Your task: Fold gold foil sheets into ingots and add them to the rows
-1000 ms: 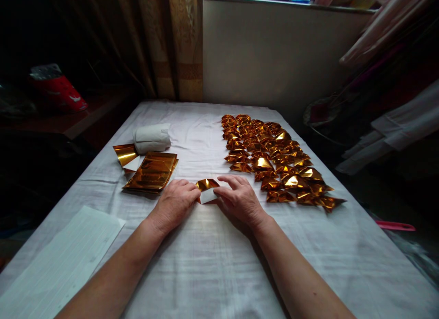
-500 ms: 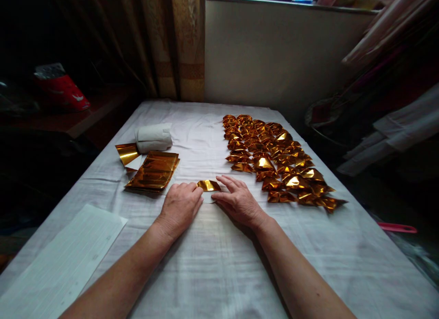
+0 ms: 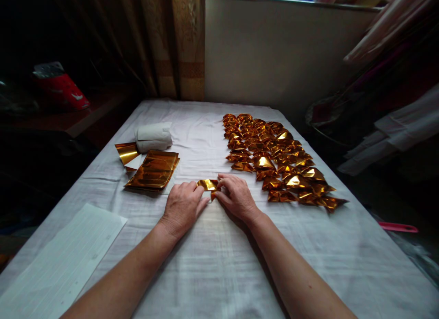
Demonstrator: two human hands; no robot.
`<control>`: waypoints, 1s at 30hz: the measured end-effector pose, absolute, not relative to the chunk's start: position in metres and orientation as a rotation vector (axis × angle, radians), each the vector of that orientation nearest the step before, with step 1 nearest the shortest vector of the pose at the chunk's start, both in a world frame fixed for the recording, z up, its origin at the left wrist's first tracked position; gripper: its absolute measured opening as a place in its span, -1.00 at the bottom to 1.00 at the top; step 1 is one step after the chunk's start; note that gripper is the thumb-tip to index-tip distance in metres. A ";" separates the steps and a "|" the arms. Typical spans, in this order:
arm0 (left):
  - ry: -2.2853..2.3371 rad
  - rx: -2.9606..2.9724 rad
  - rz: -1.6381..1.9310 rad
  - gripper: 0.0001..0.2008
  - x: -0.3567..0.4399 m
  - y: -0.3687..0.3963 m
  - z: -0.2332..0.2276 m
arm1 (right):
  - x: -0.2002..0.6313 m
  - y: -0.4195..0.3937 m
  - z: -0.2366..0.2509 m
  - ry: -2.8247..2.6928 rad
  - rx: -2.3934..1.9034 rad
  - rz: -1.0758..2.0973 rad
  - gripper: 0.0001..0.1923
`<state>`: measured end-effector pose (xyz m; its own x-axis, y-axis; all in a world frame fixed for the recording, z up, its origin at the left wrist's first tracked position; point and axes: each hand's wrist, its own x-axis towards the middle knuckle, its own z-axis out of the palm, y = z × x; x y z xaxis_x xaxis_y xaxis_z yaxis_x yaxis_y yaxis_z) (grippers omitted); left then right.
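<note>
Between my hands, low on the white cloth, lies a small folded strip of gold foil paper [image 3: 207, 185] with a white underside. My left hand [image 3: 182, 201] is closed on its left end, the thumb stretched along the near edge. At the other end, the thumb and fingers of my right hand [image 3: 236, 194] pinch a corner that is turned up, showing gold. My fingers hide both ends of the strip. A stack of gold foil sheets [image 3: 154, 170] lies just beyond my left hand. Rows of folded gold foil pieces [image 3: 265, 162] spread out past my right hand.
A white roll [image 3: 153, 136] and a loose curled foil sheet [image 3: 127, 153] sit behind the stack. At the left edge of the cloth-covered table [image 3: 206, 273] lies a pale lined sheet [image 3: 65, 264]. A red container [image 3: 63, 90] stands on a dark side surface.
My right fingers have closed from a spread pose onto the strip's right end and folded its near corner up. The left thumb has shifted slightly to the right.
</note>
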<state>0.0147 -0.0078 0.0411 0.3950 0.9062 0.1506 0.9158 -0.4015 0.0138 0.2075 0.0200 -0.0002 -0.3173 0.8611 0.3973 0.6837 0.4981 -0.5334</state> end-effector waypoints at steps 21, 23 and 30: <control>-1.784 -2.503 -0.246 -0.68 0.021 -0.003 0.035 | 0.202 0.020 -0.005 -1.988 -1.330 0.243 -0.73; -1.789 -2.533 -0.274 -0.70 0.020 -0.003 0.036 | 0.203 0.019 -0.004 -2.037 -1.334 0.206 -0.81; -1.764 -2.774 -0.347 -0.81 0.000 0.005 0.047 | 0.202 0.015 0.003 -2.206 -1.204 0.197 -0.86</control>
